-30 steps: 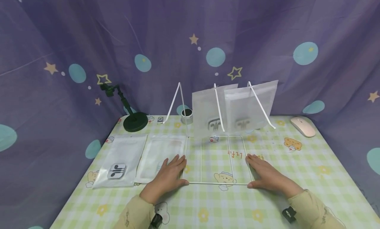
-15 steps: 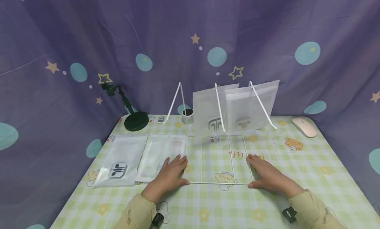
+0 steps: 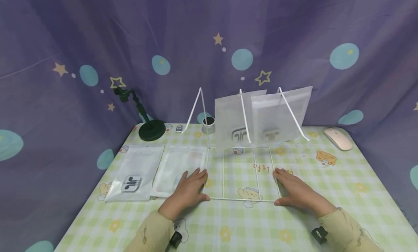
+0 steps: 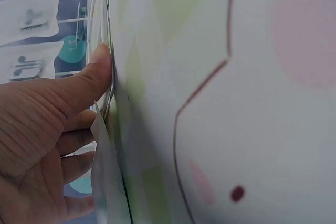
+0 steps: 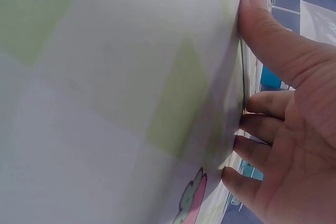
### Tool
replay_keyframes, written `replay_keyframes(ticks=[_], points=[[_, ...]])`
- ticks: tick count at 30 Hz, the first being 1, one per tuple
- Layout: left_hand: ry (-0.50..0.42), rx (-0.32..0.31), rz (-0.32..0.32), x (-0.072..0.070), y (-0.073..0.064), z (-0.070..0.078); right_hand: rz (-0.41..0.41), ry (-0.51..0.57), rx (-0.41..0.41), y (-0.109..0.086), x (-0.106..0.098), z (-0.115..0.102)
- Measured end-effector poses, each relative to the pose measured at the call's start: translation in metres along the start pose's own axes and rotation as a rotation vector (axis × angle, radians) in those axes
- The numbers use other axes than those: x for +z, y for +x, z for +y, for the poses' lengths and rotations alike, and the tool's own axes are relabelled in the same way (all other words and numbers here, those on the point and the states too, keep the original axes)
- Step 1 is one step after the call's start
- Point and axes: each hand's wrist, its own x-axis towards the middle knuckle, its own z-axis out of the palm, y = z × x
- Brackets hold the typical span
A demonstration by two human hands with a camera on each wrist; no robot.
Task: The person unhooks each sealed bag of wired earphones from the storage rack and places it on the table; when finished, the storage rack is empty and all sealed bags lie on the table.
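A white wire display rack (image 3: 241,199) stands on the table, its base flat and three prongs rising at the back. My left hand (image 3: 187,189) rests at the base's front left corner, fingers extended and thumb by the front bar. At the front right corner lies my right hand (image 3: 297,190), its fingers likewise extended along the side bar. One translucent zip bag (image 3: 228,116) hangs on the middle prong, another bag (image 3: 279,112) on the right prong; earphones show through both. In the left wrist view, the left thumb (image 4: 94,74) lies along the table surface.
Left of the rack lie a bag with cased earphones (image 3: 135,161) and a second bag (image 3: 176,165) partly under my left hand. Behind stand a dark green lamp-like stand (image 3: 151,130), a small silver device (image 3: 179,129) and a white-grey cup (image 3: 209,127). A pink mouse (image 3: 338,138) lies far right.
The head view has shifted slightly, so the table things appear a little higher and further right. Both hands stay at the rack's front corners.
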Motion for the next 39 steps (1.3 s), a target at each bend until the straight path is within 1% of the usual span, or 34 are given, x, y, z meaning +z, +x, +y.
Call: replay_keyframes(ticks=[11,18,21,24,26,27,29,32,35,39], points=[[-0.034,-0.016,-0.016,0.001,0.004,-0.002,-0.026,0.013,0.008,0.002,-0.003,-0.001],[-0.042,-0.011,-0.02,-0.001,0.002,-0.002,-0.046,-0.001,0.026,0.002,-0.005,-0.004],[-0.048,-0.008,-0.014,-0.001,0.001,-0.001,-0.07,-0.001,0.042,0.003,-0.007,-0.005],[-0.048,-0.013,-0.016,-0.001,0.0,0.0,-0.093,-0.026,0.053,0.004,-0.012,-0.008],[-0.044,-0.012,-0.013,-0.001,0.0,0.0,-0.092,-0.057,0.059,0.007,-0.017,-0.01],[-0.044,-0.013,-0.014,-0.001,0.0,0.0,-0.081,-0.07,0.066,0.009,-0.019,-0.012],[-0.044,-0.012,-0.015,-0.001,0.0,0.001,-0.035,-0.084,0.071,0.015,-0.025,-0.016],[-0.045,-0.012,-0.017,-0.003,0.0,0.001,0.071,-0.056,0.065,0.027,-0.037,-0.024],[-0.046,-0.009,-0.008,-0.003,0.001,0.0,0.178,0.021,0.014,0.042,-0.049,-0.032],[-0.053,-0.005,0.0,-0.002,0.0,-0.001,0.241,0.175,-0.072,0.061,-0.062,-0.043]])
